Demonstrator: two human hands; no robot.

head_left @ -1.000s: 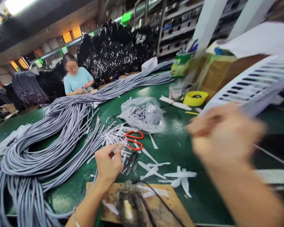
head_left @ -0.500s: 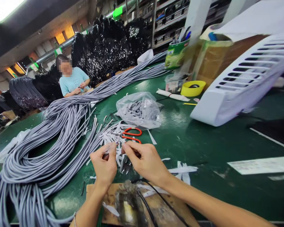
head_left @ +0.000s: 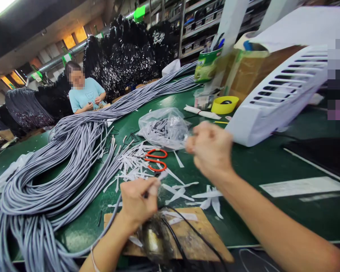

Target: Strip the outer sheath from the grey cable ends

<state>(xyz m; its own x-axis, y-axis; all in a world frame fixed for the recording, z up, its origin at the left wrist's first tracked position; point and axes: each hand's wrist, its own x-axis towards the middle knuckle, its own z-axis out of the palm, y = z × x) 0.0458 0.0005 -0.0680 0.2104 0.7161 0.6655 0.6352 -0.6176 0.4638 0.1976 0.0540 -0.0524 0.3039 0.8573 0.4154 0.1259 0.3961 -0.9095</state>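
From the head cam, the left hand [head_left: 138,200] is down near the wooden board, thumb and fingers pressed together on what looks like the end of a single grey round cable [head_left: 115,215]. That cable comes up from the near left, behind the wrist, with a small pale tip poking out past the fingertips, too blurry to say exactly what it is.

The right hand [head_left: 212,149] is up and off to the right, fingers curled in, pretty smeared. Can't tell if anything's pinched in there. It's well apart from the left one, just right of the clear plastic bag of short grey pieces [head_left: 166,128] as you look at it.

Left side of the dark green table [head_left: 260,162] is mostly one big looped bundle of grey cables [head_left: 53,162]. Middle has a messy heap of thin white strips [head_left: 133,166] with the red-handled scissors [head_left: 158,157] at its right edge. Nearest you is the light brown wooden board [head_left: 206,241] with a plastic-wrapped cylinder on it. Far left there's a person in a light blue shirt [head_left: 87,92], both hands up in front.

My read: they're mid-way through working one cable end. Next move calls for a steady left pinch, with the right fingertips coming back to that tip without snagging the scissors.
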